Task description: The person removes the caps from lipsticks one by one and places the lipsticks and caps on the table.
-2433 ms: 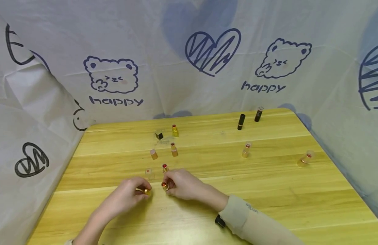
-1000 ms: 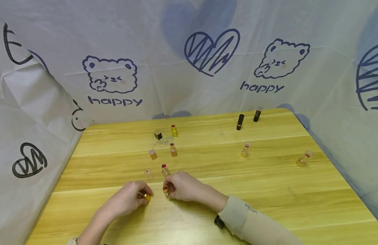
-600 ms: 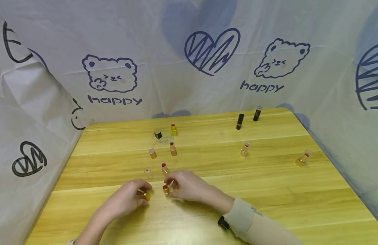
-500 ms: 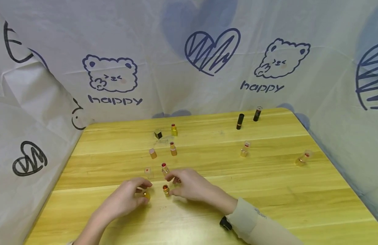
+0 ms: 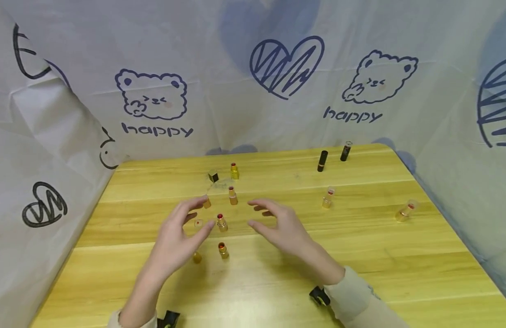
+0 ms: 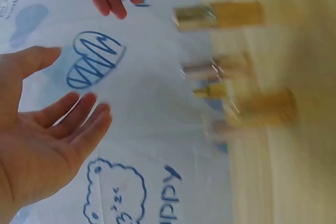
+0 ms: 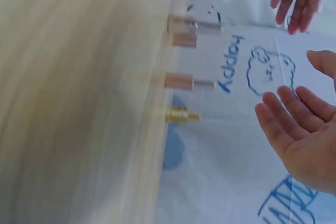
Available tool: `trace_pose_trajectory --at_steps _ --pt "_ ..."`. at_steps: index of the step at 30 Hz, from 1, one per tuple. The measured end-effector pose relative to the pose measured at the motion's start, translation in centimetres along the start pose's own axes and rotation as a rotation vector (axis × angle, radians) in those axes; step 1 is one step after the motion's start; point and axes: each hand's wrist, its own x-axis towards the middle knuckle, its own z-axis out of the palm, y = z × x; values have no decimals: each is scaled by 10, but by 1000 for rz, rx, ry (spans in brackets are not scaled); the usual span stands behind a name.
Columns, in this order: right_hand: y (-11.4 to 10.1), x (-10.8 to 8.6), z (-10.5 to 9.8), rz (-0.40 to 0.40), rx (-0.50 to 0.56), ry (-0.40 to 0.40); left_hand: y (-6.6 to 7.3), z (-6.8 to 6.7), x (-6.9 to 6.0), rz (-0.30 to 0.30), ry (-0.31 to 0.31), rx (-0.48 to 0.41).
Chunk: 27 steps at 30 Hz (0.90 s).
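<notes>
Both hands are raised above the table, fingers apart, holding nothing. My left hand (image 5: pixel 175 239) hovers over the left side of the lipsticks; its palm (image 6: pixel 47 140) shows in the left wrist view. To the right of them is my right hand (image 5: pixel 287 230), its palm (image 7: pixel 310 140) visible in the right wrist view. Below and between stands an uncapped gold lipstick (image 5: pixel 223 250), with its gold cap (image 5: pixel 197 258) to its left. Farther back stand a lipstick (image 5: pixel 222 223) beside a clear cap (image 5: pixel 198 223), and a pinkish lipstick (image 5: pixel 232 196) whose cap (image 5: pixel 207 203) is partly behind my left fingertips.
At the back, a yellow-gold lipstick (image 5: pixel 234 171) stands by a black cube-shaped cap (image 5: pixel 213 176). On the right are two black tubes (image 5: pixel 322 161) and two clear-capped lipsticks (image 5: pixel 328 199). A printed cloth (image 5: pixel 220 100) hangs around the wooden table (image 5: pixel 359 255).
My right hand has let go of the gold lipstick and my left hand of the gold cap. Both hands have risen and moved back over the table, the right one also rightward.
</notes>
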Motion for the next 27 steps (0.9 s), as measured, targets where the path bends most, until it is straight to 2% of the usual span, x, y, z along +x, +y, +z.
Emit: trace_pose_trajectory --at_steps 5,9,15,19,23,27 --pt "9 -2 -20 -19 22 156 22 18 21 74 122 -66" --pt "15 -3 -37 -21 49 247 37 34 35 110 169 -148" --pt "24 -2 -62 -33 66 375 54 61 53 134 206 -255" --pt "31 -1 -79 -27 44 446 62 81 65 121 219 -302" --pt "39 1 -95 -9 14 493 65 102 78 102 218 -348" --pt "49 5 -113 28 9 521 61 125 93 107 208 -421"
